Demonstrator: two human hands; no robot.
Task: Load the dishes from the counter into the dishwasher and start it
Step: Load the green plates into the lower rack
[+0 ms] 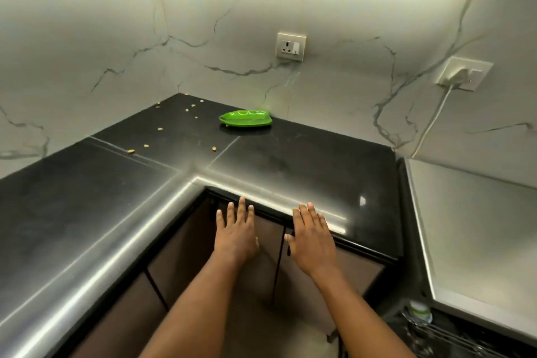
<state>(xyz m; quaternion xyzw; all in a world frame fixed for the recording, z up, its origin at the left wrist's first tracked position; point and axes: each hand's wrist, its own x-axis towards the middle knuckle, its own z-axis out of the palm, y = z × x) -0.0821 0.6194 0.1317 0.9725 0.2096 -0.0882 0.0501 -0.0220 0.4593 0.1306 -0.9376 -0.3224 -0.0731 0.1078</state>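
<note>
I see left grip wide, fingers straight, holding nothing; right grip same | both at bench front edge, over cabinet doors | green dish far back on bench near wall; crumbs scattered left of it

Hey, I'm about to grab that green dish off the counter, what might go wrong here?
The green leaf-shaped dish sits far back on the black counter, by the wall; the left hand and right hand are at the front edge, so a stretched grip may slip. Loose kernels left of the dish could get swept off.
</note>
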